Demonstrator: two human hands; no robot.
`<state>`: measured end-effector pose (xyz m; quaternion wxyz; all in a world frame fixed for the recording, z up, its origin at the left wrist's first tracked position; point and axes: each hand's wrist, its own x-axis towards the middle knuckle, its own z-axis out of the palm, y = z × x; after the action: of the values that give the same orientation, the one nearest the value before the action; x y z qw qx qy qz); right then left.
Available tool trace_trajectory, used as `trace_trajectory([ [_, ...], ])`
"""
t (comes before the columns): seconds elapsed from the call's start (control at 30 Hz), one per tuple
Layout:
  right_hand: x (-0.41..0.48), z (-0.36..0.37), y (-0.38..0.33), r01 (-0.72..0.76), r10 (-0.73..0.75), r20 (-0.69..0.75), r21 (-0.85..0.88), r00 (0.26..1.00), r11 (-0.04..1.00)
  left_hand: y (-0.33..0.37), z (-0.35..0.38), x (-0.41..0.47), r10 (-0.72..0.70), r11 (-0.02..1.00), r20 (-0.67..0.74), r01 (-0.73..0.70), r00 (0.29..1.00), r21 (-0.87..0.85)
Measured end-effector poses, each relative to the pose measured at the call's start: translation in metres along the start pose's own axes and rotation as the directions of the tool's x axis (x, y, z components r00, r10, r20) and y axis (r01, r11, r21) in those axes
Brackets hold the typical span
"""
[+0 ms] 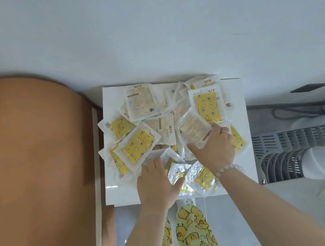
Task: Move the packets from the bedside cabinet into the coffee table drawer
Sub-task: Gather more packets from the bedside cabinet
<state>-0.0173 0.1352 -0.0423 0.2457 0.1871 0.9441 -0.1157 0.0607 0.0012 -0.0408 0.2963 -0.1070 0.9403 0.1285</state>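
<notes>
Several flat packets (139, 145), clear plastic with yellow patterned or beige printed pads, lie heaped across the top of the white bedside cabinet (121, 193). My left hand (156, 181) rests on the pile near the cabinet's front edge, fingers spread over crinkled packets at the pile's front left. My right hand (214, 148) lies to the right of it, fingers stretched over a beige printed packet (195, 132), thumb pointing left. Whether either hand grips a packet cannot be told. Silvery crumpled packets (178, 173) lie between the two hands.
A tan padded headboard or bed (36, 164) fills the left, close beside the cabinet. A white wall (142, 30) rises behind. To the right stands a white and grey appliance with grilles (290, 153). Grey floor and my duck-print trousers (193, 230) lie below.
</notes>
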Motion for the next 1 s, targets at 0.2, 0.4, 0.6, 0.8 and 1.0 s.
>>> trace_trajectory([
  [0.2, 0.011, 0.019, -0.004, -0.056, 0.062, -0.071, 0.075, 0.996, 0.996, 0.009, 0.025, 0.008, -0.082, 0.991, -0.12, 0.093, 0.989, 0.095],
  [0.4, 0.019, 0.004, 0.0, 0.019, 0.001, -0.134, 0.146, 0.991, 0.989, 0.01, 0.037, 0.02, -0.054, 0.994, -0.224, 0.074, 0.973, 0.083],
  [0.6, 0.059, -0.029, -0.002, -0.042, 0.069, -0.161, 0.165, 0.985, 0.985, 0.015, 0.044, 0.021, 0.014, 0.999, -0.217, -0.005, 0.976, 0.04],
  [0.8, 0.073, -0.029, -0.021, -0.144, 0.178, -0.121, 0.247, 0.977, 0.958, 0.019, 0.041, 0.018, 0.084, 0.996, -0.102, -0.082, 0.991, 0.021],
  [1.0, 0.073, -0.033, -0.026, -0.217, 0.241, -0.073, 0.245, 0.968, 0.945, 0.016, 0.027, 0.014, 0.048, 0.997, -0.014, -0.048, 0.999, -0.06],
])
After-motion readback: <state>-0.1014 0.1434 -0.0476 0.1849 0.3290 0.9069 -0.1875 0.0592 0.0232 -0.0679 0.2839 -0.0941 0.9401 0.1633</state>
